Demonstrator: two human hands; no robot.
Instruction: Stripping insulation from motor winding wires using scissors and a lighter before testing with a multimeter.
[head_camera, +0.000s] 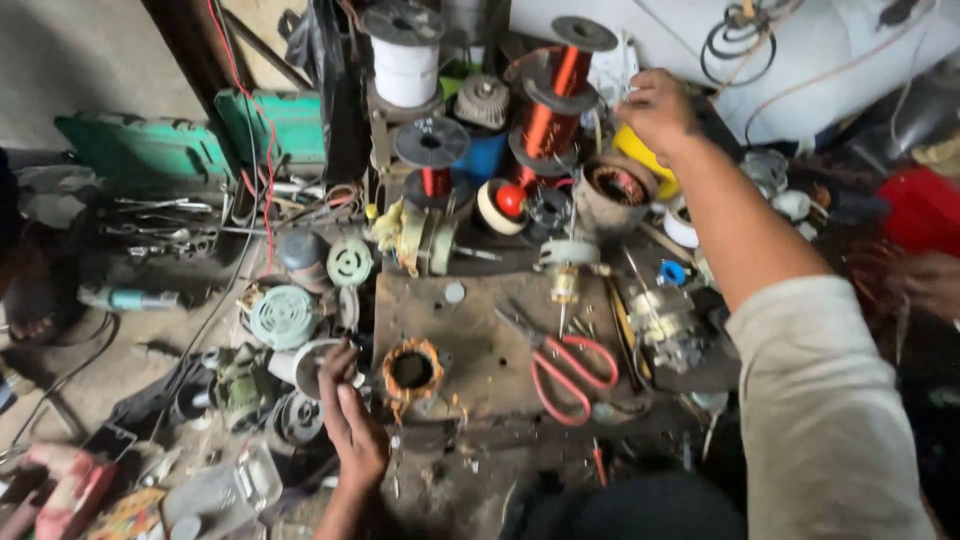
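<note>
My left hand (350, 415) rests at the left edge of a worn brown work board (490, 350), fingers lightly curled on a round grey motor cap (308, 366). Just right of it lies a small stator (412, 371) wound with orange-wrapped copper. My right hand (655, 110) is stretched far back, fingers closed near a yellow object (640, 155) beside a copper-wire spool (552, 110). Whether it grips anything is hidden. Red-handled scissors (570, 372) lie on the board between my arms.
A white wire spool (404, 62), a smaller dark spool (431, 150), a motor stator (617, 188), rotors and fan covers (283, 316) crowd the back and left. Green tool cases (150, 148) stand at far left. Another person's hand (930, 280) shows at the right edge.
</note>
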